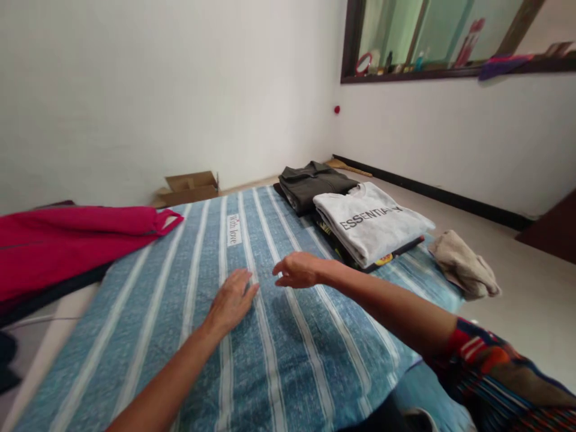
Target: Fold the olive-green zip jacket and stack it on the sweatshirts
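A blue sheet with white stripes [171, 300] covers the surface before me, with "With love" printed on a white patch. My left hand [230, 303] rests on or just over the sheet, palm down, its fingers stretched and holding nothing. To its right, my right hand [297, 270] hovers over the sheet, fingers loosely bent and apart, nothing in them. Beyond my right forearm lies a folded light grey sweatshirt [382, 231] lettered "ESSENTIALS", on top of dark folded clothing. Behind it is a folded dark grey garment [315, 183] with a collar.
A red garment [81, 240] lies at the left edge over dark cloth. A crumpled beige cloth [463, 264] sits at the right corner. Past the far edge stand an open cardboard box [189, 187] and a broom [346, 166]. Small items line the window sill [432, 73].
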`<move>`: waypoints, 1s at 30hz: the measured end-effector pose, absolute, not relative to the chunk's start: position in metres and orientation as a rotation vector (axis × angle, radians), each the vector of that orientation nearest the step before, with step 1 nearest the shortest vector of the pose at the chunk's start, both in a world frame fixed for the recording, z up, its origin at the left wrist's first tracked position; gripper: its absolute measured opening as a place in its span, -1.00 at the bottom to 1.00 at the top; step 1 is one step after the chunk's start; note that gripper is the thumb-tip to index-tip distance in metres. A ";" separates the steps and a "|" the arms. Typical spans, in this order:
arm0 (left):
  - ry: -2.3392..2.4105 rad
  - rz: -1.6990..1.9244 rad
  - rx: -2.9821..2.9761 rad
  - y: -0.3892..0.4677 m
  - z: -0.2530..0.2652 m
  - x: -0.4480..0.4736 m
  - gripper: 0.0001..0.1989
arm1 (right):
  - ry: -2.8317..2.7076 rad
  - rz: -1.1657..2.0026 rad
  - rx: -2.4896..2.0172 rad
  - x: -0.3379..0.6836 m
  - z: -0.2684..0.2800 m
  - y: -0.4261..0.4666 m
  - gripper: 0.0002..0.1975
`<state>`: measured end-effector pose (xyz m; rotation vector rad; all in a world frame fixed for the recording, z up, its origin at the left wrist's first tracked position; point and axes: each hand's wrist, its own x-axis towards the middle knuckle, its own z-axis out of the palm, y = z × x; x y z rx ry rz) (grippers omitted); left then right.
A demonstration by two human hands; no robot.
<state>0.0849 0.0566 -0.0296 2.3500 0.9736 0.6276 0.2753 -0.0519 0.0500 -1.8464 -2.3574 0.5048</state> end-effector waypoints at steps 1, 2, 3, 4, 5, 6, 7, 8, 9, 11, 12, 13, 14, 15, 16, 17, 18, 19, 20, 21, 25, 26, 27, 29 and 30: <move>0.997 0.667 2.296 0.051 -0.031 0.075 -0.76 | -2.300 0.475 -1.849 0.266 0.042 -0.049 -0.66; 1.038 0.681 2.272 0.045 -0.031 0.066 -0.73 | -2.197 0.419 -1.889 0.257 0.034 -0.046 -0.69; 1.089 0.654 2.300 0.038 -0.031 0.058 -0.69 | -2.170 0.366 -1.891 0.248 0.027 -0.042 -0.70; 1.152 0.591 2.360 0.031 -0.032 0.052 -0.65 | -2.173 0.333 -1.870 0.240 0.020 -0.039 -0.71; 1.222 0.508 2.431 0.025 -0.033 0.046 -0.60 | -2.167 0.299 -1.852 0.233 0.014 -0.036 -0.70; 1.286 0.424 2.481 0.019 -0.034 0.041 -0.55 | -2.164 0.270 -1.830 0.226 0.007 -0.033 -0.69; 1.335 0.339 2.511 0.015 -0.037 0.037 -0.51 | -2.143 0.240 -1.816 0.221 -0.001 -0.030 -0.68; 1.368 0.271 2.524 0.011 -0.039 0.034 -0.48 | -2.086 0.221 -1.826 0.216 -0.009 -0.026 -0.68; 1.369 0.222 2.538 0.008 -0.042 0.031 -0.45 | -2.060 0.188 -1.826 0.212 -0.018 -0.024 -0.66; 1.354 0.179 2.554 0.004 -0.047 0.027 -0.40 | -2.044 0.091 -1.867 0.207 -0.040 -0.020 -0.60; 1.350 0.174 2.551 0.002 -0.049 0.026 -0.37 | -2.030 0.056 -1.901 0.205 -0.051 -0.019 -0.58; 1.347 0.177 2.542 0.000 -0.051 0.025 -0.35 | -2.024 0.036 -1.920 0.204 -0.062 -0.019 -0.55; 1.340 0.179 2.526 -0.001 -0.052 0.024 -0.34 | -2.022 0.022 -1.936 0.204 -0.072 -0.019 -0.54; 1.329 0.185 2.509 -0.002 -0.052 0.024 -0.33 | -2.027 -0.002 -1.940 0.204 -0.082 -0.020 -0.53; 1.312 0.193 2.493 -0.004 -0.052 0.024 -0.33 | -2.026 -0.030 -1.945 0.205 -0.090 -0.020 -0.52; 1.295 0.205 2.480 -0.004 -0.053 0.023 -0.32 | -2.026 -0.053 -1.946 0.206 -0.097 -0.020 -0.51; 1.281 0.218 2.468 -0.005 -0.053 0.023 -0.31 | -2.037 -0.070 -1.936 0.208 -0.102 -0.020 -0.50; 1.269 0.229 2.456 -0.006 -0.053 0.023 -0.30 | -2.045 -0.084 -1.926 0.210 -0.107 -0.020 -0.49; 1.261 0.239 2.442 -0.007 -0.053 0.022 -0.29 | -2.055 -0.093 -1.914 0.212 -0.110 -0.019 -0.48; 1.254 0.247 2.427 -0.007 -0.053 0.022 -0.29 | -2.063 -0.099 -1.901 0.214 -0.113 -0.018 -0.48; 1.221 0.319 2.368 -0.009 -0.055 0.019 -0.32 | -2.053 -0.107 -1.843 0.221 -0.120 -0.017 -0.47; 1.215 0.346 2.349 -0.009 -0.056 0.018 -0.35 | -2.043 -0.101 -1.824 0.222 -0.121 -0.016 -0.47; 1.212 0.375 2.323 -0.008 -0.056 0.018 -0.39 | -2.033 -0.090 -1.805 0.224 -0.122 -0.016 -0.48; 1.211 0.466 2.224 -0.003 -0.055 0.016 -0.44 | -2.006 -0.057 -1.767 0.226 -0.124 -0.015 -0.50; 1.214 0.551 2.122 0.001 -0.053 0.014 -0.47 | -1.989 -0.039 -1.753 0.228 -0.125 -0.014 -0.51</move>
